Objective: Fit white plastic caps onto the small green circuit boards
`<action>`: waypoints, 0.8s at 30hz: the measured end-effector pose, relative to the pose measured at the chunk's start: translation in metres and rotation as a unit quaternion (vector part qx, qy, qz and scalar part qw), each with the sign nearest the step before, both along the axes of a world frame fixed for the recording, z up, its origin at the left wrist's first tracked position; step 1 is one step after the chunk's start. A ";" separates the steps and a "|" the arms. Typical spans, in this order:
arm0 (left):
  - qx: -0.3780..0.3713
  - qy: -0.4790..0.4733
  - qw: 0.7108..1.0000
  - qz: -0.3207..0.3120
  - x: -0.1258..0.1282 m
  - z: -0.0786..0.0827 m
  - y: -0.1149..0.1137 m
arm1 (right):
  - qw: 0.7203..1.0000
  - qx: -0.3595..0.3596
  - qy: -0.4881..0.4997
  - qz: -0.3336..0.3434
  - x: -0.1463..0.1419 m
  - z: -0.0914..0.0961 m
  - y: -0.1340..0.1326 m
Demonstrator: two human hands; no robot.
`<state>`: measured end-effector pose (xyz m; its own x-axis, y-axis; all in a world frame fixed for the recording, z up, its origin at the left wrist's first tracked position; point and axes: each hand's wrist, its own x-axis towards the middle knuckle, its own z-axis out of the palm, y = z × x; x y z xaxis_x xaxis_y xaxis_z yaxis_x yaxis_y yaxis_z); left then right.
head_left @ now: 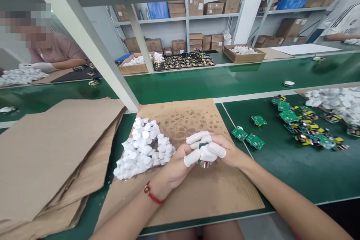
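Observation:
My left hand [176, 165] and my right hand [222, 150] meet over a worn cardboard sheet [194, 191] on the green bench. Both wear white finger cots and are closed together on a small green circuit board [203, 162], mostly hidden between the fingers. A heap of small white plastic caps [143, 149] lies just left of my left hand. Loose green circuit boards [247, 137] lie to the right of my right hand.
Stacked cardboard sheets [53, 157] lie at the left. More circuit boards [306, 125] and white caps [334, 101] sit at the far right. A green conveyor belt [197, 80] runs behind. Other workers stand at the far left [53, 54] and far right [343, 18].

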<state>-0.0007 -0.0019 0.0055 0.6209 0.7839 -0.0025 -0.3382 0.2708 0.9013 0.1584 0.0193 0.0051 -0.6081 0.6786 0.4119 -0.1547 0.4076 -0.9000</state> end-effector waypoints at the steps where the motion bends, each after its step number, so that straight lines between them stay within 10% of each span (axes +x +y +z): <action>1: 0.003 -0.006 1.000 0.000 0.000 0.000 0.000 | 1.000 -0.016 0.002 -0.003 -0.001 -0.001 0.000; 6: 0.007 -0.004 1.000 -0.008 0.001 0.001 0.002 | 0.990 -0.131 0.031 0.047 -0.004 -0.007 -0.001; 13: -0.001 0.002 1.000 0.007 0.000 0.004 0.001 | 1.000 -0.014 -0.004 -0.026 -0.006 -0.003 -0.001; 19: -0.011 -0.011 1.000 0.002 0.001 0.002 0.002 | 0.995 -0.090 -0.008 0.034 -0.004 -0.002 -0.001; 24: 0.003 0.007 1.000 0.007 -0.001 -0.001 0.003 | 0.998 0.034 -0.044 -0.018 -0.004 0.000 0.000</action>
<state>-0.0013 0.0006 0.0049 0.6098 0.7925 -0.0054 -0.3298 0.2600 0.9076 0.1545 0.0196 0.0047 -0.6195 0.6733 0.4037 -0.0602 0.4720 -0.8795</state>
